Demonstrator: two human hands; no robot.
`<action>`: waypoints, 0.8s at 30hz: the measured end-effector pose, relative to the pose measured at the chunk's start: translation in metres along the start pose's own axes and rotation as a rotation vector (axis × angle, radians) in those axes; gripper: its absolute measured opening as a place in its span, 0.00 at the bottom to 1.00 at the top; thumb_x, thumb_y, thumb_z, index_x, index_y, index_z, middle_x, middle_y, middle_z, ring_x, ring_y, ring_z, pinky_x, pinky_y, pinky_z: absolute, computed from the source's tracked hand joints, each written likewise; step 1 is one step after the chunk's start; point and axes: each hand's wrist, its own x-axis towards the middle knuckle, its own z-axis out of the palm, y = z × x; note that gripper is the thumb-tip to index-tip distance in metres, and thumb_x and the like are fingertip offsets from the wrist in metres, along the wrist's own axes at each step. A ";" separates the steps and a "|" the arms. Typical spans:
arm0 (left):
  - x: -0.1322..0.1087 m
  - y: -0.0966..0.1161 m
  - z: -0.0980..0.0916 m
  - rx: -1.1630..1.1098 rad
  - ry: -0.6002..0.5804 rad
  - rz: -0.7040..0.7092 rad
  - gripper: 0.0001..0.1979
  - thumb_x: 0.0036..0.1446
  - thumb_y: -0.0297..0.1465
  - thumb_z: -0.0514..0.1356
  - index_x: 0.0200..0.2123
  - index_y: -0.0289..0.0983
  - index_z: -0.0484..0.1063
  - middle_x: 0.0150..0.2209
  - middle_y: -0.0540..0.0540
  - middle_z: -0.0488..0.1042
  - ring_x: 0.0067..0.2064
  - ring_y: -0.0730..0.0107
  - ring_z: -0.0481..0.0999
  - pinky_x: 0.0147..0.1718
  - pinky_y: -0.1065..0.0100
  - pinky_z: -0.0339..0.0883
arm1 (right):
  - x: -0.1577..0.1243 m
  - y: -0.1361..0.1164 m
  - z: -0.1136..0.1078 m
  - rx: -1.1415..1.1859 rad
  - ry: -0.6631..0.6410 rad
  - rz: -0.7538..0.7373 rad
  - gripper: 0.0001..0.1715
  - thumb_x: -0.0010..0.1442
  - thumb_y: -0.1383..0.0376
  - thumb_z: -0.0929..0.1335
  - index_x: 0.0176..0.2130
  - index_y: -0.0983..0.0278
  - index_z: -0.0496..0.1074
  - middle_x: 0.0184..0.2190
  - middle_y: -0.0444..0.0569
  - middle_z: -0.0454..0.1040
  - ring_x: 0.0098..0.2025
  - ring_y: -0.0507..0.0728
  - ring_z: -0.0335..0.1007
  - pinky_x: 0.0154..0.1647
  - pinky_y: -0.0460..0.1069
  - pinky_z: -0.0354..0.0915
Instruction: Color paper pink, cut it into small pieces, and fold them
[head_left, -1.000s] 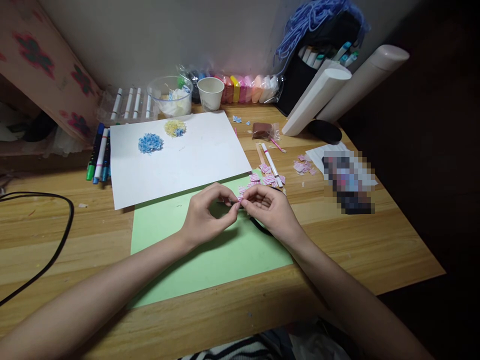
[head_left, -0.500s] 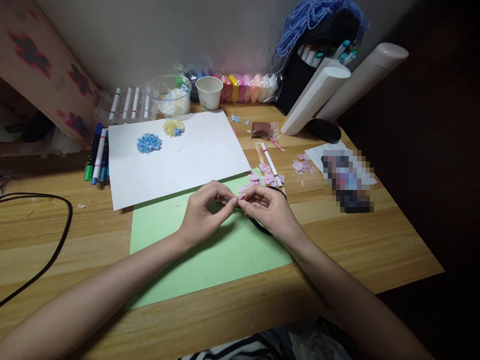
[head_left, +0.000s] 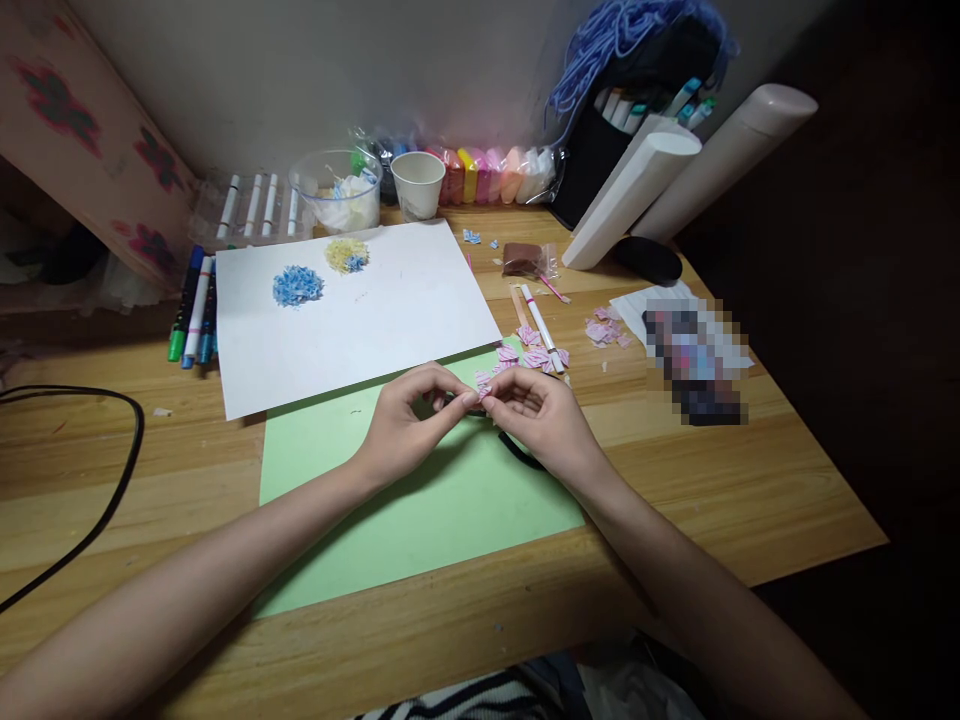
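Pinching tiny pink-striped paper scrap (head_left: 485, 391) between left hand (head_left: 411, 418) and right hand (head_left: 538, 410). Loose pink-and-white paper pieces (head_left: 535, 357) at 1 o'clock could scatter if knuckles brush them.

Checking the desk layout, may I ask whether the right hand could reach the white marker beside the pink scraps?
Probably yes: the white marker lies just beyond the right hand, largely uncovered, though that hand seems to pinch a pink scrap.

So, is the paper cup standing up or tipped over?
Upright: the paper cup has its open rim on top, narrower base below.
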 end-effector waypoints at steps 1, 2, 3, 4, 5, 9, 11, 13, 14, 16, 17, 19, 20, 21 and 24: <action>0.000 0.000 0.000 -0.004 0.002 -0.005 0.05 0.55 0.30 0.63 0.28 0.36 0.75 0.28 0.47 0.74 0.27 0.74 0.67 0.26 0.69 0.62 | 0.000 0.000 0.000 -0.003 0.001 -0.005 0.13 0.50 0.58 0.72 0.30 0.63 0.68 0.28 0.45 0.71 0.32 0.52 0.70 0.36 0.48 0.68; 0.000 0.000 0.000 -0.006 0.004 -0.007 0.05 0.55 0.30 0.63 0.28 0.36 0.75 0.28 0.47 0.74 0.27 0.74 0.67 0.25 0.69 0.62 | 0.000 -0.001 0.000 -0.005 0.001 -0.009 0.13 0.50 0.58 0.72 0.30 0.63 0.68 0.28 0.45 0.71 0.32 0.52 0.69 0.36 0.48 0.68; 0.000 0.000 0.000 -0.007 0.006 -0.007 0.04 0.55 0.30 0.64 0.28 0.36 0.75 0.28 0.47 0.74 0.27 0.74 0.67 0.25 0.69 0.62 | 0.000 -0.001 -0.001 -0.005 0.000 -0.010 0.13 0.51 0.57 0.72 0.29 0.63 0.68 0.28 0.45 0.71 0.32 0.52 0.69 0.35 0.48 0.68; 0.000 0.000 0.000 -0.008 0.007 -0.006 0.04 0.55 0.30 0.63 0.28 0.36 0.75 0.28 0.47 0.74 0.27 0.74 0.67 0.26 0.68 0.62 | 0.000 -0.002 0.000 -0.002 -0.003 -0.011 0.13 0.51 0.57 0.72 0.29 0.63 0.68 0.28 0.45 0.71 0.32 0.52 0.69 0.35 0.48 0.68; 0.000 0.000 0.000 -0.007 0.007 -0.003 0.04 0.55 0.30 0.63 0.28 0.36 0.75 0.28 0.47 0.74 0.27 0.74 0.67 0.26 0.68 0.62 | 0.000 -0.002 0.000 0.002 -0.006 -0.008 0.13 0.51 0.57 0.72 0.29 0.63 0.68 0.28 0.45 0.71 0.32 0.52 0.69 0.35 0.48 0.68; 0.000 0.000 -0.001 -0.006 0.000 0.003 0.05 0.55 0.30 0.63 0.28 0.37 0.75 0.28 0.47 0.74 0.28 0.73 0.67 0.27 0.68 0.62 | -0.001 -0.003 0.001 0.015 -0.017 0.016 0.14 0.49 0.58 0.73 0.29 0.63 0.68 0.28 0.45 0.71 0.31 0.52 0.69 0.34 0.48 0.67; 0.001 0.000 -0.001 -0.010 -0.006 -0.005 0.05 0.55 0.31 0.63 0.28 0.37 0.75 0.28 0.47 0.74 0.28 0.73 0.67 0.26 0.68 0.62 | -0.001 -0.002 0.002 0.018 -0.016 0.022 0.14 0.49 0.58 0.73 0.29 0.63 0.68 0.27 0.45 0.71 0.31 0.52 0.69 0.33 0.47 0.67; 0.002 0.000 -0.001 -0.021 -0.012 -0.016 0.05 0.55 0.31 0.63 0.27 0.37 0.75 0.28 0.47 0.74 0.28 0.73 0.68 0.26 0.68 0.62 | -0.001 -0.001 0.002 0.018 -0.008 0.022 0.14 0.49 0.58 0.73 0.29 0.63 0.68 0.27 0.44 0.70 0.31 0.52 0.69 0.33 0.47 0.68; 0.002 0.000 -0.001 -0.027 -0.014 -0.020 0.05 0.55 0.31 0.63 0.27 0.37 0.75 0.28 0.47 0.74 0.28 0.73 0.68 0.26 0.68 0.62 | -0.001 -0.001 0.002 0.016 -0.003 0.022 0.13 0.49 0.58 0.73 0.29 0.63 0.68 0.27 0.44 0.70 0.31 0.52 0.69 0.34 0.47 0.68; 0.002 0.000 -0.001 -0.038 -0.016 -0.027 0.06 0.55 0.31 0.63 0.27 0.37 0.75 0.28 0.47 0.75 0.28 0.73 0.68 0.25 0.69 0.62 | -0.001 -0.001 0.002 0.012 0.002 0.020 0.13 0.49 0.59 0.73 0.29 0.63 0.68 0.27 0.44 0.70 0.31 0.52 0.69 0.34 0.47 0.68; 0.002 0.000 -0.001 -0.040 -0.016 -0.030 0.06 0.54 0.31 0.63 0.27 0.37 0.75 0.28 0.47 0.75 0.28 0.73 0.68 0.25 0.69 0.62 | -0.001 -0.001 0.002 0.010 0.002 0.019 0.12 0.49 0.60 0.73 0.29 0.63 0.68 0.27 0.44 0.70 0.31 0.52 0.69 0.34 0.47 0.67; 0.002 -0.001 0.000 -0.039 -0.019 -0.041 0.06 0.55 0.31 0.63 0.27 0.36 0.75 0.28 0.47 0.75 0.28 0.73 0.68 0.25 0.69 0.61 | -0.001 -0.002 0.002 0.008 0.001 0.016 0.11 0.49 0.61 0.72 0.29 0.63 0.68 0.27 0.44 0.70 0.30 0.52 0.68 0.34 0.47 0.67; 0.002 0.000 0.000 -0.039 -0.022 -0.052 0.06 0.55 0.31 0.63 0.27 0.36 0.75 0.28 0.47 0.75 0.28 0.74 0.67 0.25 0.69 0.61 | -0.001 -0.002 0.002 0.007 0.002 0.016 0.11 0.49 0.62 0.72 0.29 0.63 0.68 0.27 0.44 0.70 0.30 0.52 0.68 0.34 0.47 0.67; 0.002 0.000 0.000 -0.040 -0.026 -0.067 0.06 0.55 0.31 0.63 0.27 0.36 0.75 0.28 0.47 0.74 0.28 0.74 0.67 0.26 0.70 0.61 | -0.002 -0.002 0.002 0.005 0.005 0.017 0.10 0.49 0.62 0.72 0.29 0.63 0.68 0.27 0.44 0.70 0.31 0.51 0.69 0.33 0.47 0.67; 0.001 0.001 0.000 -0.047 -0.034 -0.114 0.07 0.55 0.32 0.62 0.27 0.35 0.74 0.28 0.47 0.74 0.28 0.74 0.67 0.27 0.70 0.60 | -0.001 -0.001 0.002 0.007 0.010 0.016 0.09 0.49 0.64 0.72 0.29 0.64 0.67 0.27 0.44 0.70 0.31 0.51 0.68 0.33 0.47 0.67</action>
